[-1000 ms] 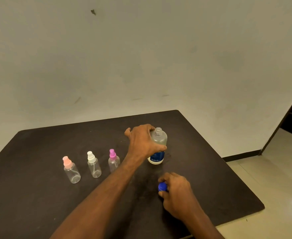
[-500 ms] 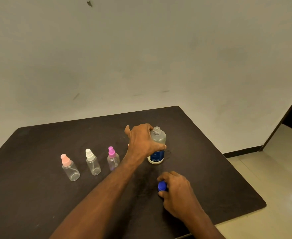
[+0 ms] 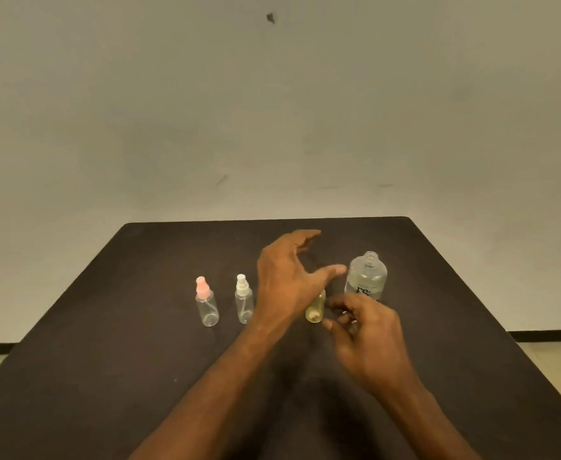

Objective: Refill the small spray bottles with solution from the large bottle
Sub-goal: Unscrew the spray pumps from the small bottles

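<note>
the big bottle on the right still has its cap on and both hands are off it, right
Not quite. In the head view the big bottle has no cap; its threaded neck is bare. The rest holds: the left hand and right hand are both off it.

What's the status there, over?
Left hand open, above the small bottles. Right hand fingers curled; grip unclear. Large bottle uncapped, upright. Pink-capped bottle and white-capped bottle untouched.

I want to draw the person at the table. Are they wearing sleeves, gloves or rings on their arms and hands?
No sleeves show: both forearms are bare right to the bottom edge of the picture. The left hand and right hand wear no gloves. No watch or bracelet shows on either wrist. The right fingers are too blurred to tell about rings.
</note>
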